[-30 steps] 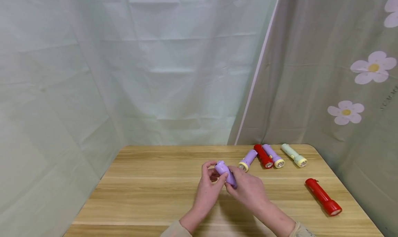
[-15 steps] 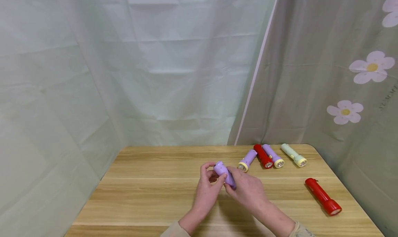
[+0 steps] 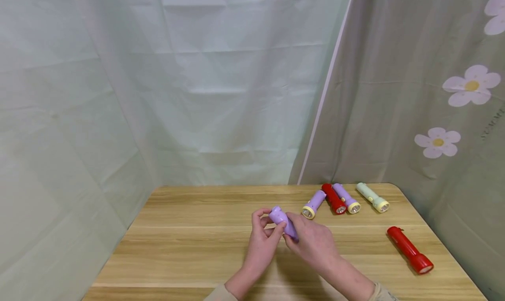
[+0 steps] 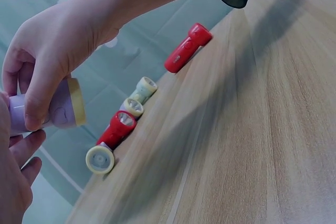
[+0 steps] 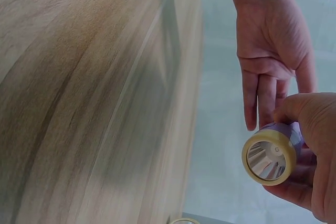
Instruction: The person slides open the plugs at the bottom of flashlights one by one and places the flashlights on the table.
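A purple flashlight (image 3: 282,220) is held above the table between both hands. My left hand (image 3: 262,241) has its thumb and fingers at the flashlight's tail end. My right hand (image 3: 315,241) grips the flashlight near its lamp end, thumb on one side and fingers on the other. The yellow ring (image 4: 77,102) round the lamp shows in the left wrist view. From the right wrist view I see the flashlight's reflector (image 5: 268,160) facing the camera; its lamp looks unlit. The left palm (image 5: 270,35) hides most of the tail end there.
At the table's back right lie a purple flashlight (image 3: 314,203), a red flashlight (image 3: 334,198), another purple flashlight (image 3: 346,198) and a pale green flashlight (image 3: 372,197). Nearer the right edge lies a longer red flashlight (image 3: 410,250). Curtains (image 3: 236,94) hang behind the wooden table (image 3: 177,248).
Both hands and the purple flashlight have shifted slightly left and down in the head view. The grip looks much the same, and the flashlights on the table have not moved.
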{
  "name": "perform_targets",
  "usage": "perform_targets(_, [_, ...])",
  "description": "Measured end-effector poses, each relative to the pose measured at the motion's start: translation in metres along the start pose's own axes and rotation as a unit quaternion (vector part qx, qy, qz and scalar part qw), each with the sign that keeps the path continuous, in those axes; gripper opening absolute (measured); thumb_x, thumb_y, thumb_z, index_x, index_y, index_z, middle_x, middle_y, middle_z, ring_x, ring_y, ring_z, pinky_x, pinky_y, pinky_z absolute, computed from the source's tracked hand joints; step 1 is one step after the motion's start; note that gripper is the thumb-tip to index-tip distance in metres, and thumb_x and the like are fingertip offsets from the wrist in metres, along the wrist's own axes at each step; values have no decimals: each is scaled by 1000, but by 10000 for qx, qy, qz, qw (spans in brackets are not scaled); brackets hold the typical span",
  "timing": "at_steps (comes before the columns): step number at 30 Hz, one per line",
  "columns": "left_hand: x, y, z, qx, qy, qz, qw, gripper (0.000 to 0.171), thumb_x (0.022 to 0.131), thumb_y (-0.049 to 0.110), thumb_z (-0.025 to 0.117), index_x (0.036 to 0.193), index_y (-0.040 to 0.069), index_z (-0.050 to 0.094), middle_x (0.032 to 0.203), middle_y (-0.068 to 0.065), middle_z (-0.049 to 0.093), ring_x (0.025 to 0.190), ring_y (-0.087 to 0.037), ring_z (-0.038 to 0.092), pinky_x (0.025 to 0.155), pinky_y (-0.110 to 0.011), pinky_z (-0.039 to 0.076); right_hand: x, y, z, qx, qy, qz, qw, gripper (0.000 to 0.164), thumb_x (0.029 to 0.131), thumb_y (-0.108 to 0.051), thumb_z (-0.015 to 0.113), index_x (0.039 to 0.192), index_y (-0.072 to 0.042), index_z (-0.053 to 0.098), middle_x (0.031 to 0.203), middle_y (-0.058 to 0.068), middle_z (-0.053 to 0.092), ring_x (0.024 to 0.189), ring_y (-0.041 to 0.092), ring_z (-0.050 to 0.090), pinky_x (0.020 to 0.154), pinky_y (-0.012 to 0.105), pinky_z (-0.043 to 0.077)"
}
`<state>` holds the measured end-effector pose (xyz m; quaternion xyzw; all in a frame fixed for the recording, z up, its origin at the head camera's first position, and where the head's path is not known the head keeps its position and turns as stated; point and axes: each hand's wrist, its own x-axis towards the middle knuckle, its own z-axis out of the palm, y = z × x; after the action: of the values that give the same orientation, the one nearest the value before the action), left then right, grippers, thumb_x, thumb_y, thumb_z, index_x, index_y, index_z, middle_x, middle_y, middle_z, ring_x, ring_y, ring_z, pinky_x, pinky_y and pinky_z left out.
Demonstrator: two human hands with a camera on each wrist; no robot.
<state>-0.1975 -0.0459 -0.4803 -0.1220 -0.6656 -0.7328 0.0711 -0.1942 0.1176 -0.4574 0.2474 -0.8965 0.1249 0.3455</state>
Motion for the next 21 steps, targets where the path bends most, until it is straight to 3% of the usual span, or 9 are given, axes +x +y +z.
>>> perform_targets(15, [-1,0,-4,-157,-36,75,9998,49,98,17,71,134,8,38,118,-17,60,92,-26,73,70,-28,57,-1,-2,2,-5,365,-275,9990,53,71,-28,90,117,-12,69,88,-4,69,65,12,65,47,31,49])
perform_targets(21, [-1,0,-6,-96,-52,34,9999,48,98,18,71,132,9,38,118,-17,60,92,-25,73,70,-27,57,-1,-3,3,-7,327,-285,9991,53,71,-29,91,117,-13,69,88,-4,70,66,11,65,48,31,50])
